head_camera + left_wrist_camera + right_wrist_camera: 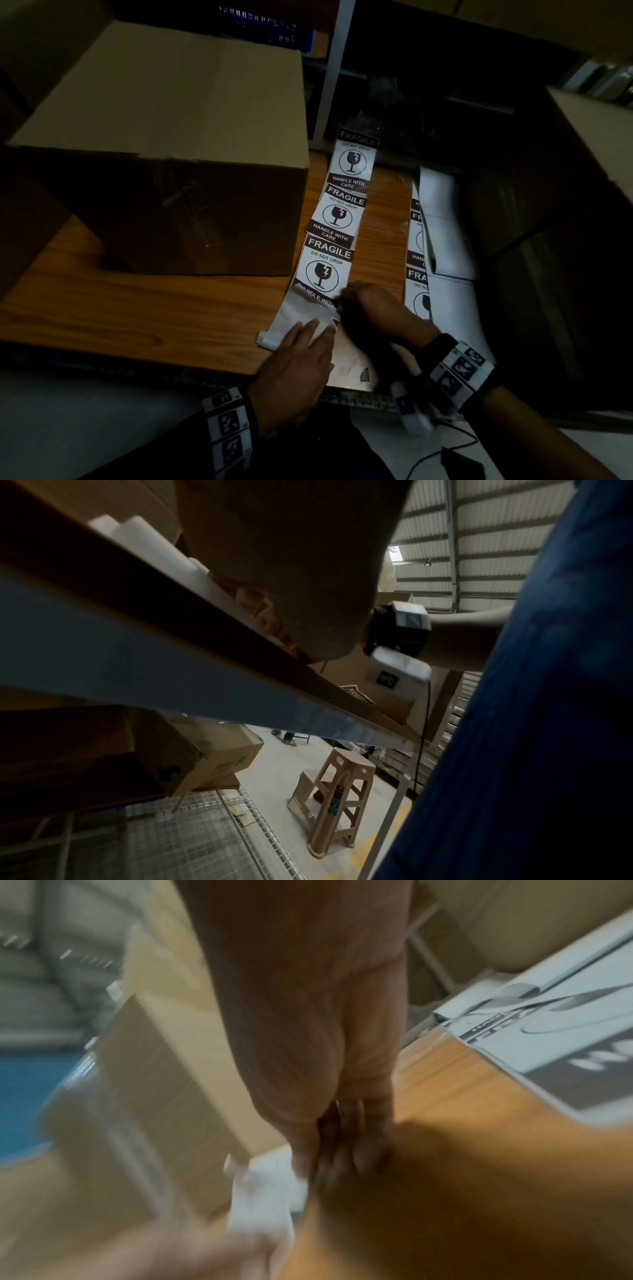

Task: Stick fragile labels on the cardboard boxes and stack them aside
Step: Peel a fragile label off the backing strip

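The right hand (368, 308) is curled down over the near end of a strip of fragile labels (337, 219), its fingertips seemingly pinching the lifted lower edge of the nearest label (323, 270); the dim head view and blurred wrist view leave the exact pinch unclear. The left hand (301, 363) lies flat with straight fingers on the bare backing paper (294, 318) at the strip's near end, pinning it to the bench (137, 308) and gripping nothing. The strip runs away from the person across the bench, three printed labels showing in a row, the nearest one crumpled and partly peeled at its bottom. Just left of the strip stands a closed cardboard box (164, 144), no label visible on the faces in view. To the right lies a second label strip (416, 246), partly covered by white sheets (445, 222). The likeliest trouble, as I judge it, is the label tearing or folding onto its own adhesive, since its edge already looks wrinkled; a fast or skewed pull would cause that. If the left hand eases its pressure, the whole strip could lift and slide instead of releasing the label. A creased label may then sit badly on the box.
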The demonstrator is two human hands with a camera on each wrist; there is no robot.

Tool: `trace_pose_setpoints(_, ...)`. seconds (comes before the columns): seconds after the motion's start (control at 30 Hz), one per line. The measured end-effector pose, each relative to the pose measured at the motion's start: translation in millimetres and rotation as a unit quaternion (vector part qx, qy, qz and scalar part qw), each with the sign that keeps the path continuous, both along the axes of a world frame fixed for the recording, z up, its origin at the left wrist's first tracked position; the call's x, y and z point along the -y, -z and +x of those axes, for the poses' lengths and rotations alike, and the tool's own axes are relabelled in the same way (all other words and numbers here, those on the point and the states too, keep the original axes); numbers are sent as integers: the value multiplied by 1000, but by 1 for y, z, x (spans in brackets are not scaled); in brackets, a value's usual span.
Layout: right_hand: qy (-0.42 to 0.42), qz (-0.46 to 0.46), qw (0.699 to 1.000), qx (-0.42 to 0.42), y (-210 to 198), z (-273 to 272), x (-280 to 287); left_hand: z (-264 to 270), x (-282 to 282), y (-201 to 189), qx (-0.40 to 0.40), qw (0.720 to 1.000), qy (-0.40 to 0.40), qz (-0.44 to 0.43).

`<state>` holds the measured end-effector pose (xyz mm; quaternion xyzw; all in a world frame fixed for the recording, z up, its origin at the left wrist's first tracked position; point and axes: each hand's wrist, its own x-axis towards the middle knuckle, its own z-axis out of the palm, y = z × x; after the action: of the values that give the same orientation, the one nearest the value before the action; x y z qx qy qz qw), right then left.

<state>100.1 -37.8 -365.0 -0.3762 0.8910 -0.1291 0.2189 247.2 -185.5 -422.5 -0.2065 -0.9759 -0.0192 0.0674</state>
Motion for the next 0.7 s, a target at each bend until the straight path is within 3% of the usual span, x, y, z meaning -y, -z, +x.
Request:
trace_pose_setpoints(0.13, 40, 2, 999, 29, -14, -20, -5, 0, 0, -5, -13, 1000, -2, 3)
trace_pose_setpoints(0.27, 76, -83, 994, 10, -21, -21, -12, 1, 1, -4, -25, 1000, -10, 14)
trace_pose_setpoints(0.6, 27, -96, 985, -143, 18, 23, 16, 5, 10, 5, 7, 996, 13, 83)
trace_pose_setpoints(0.7, 61, -143, 986, -65, 17, 18, 14, 5, 23, 8, -1, 993, 42, 107)
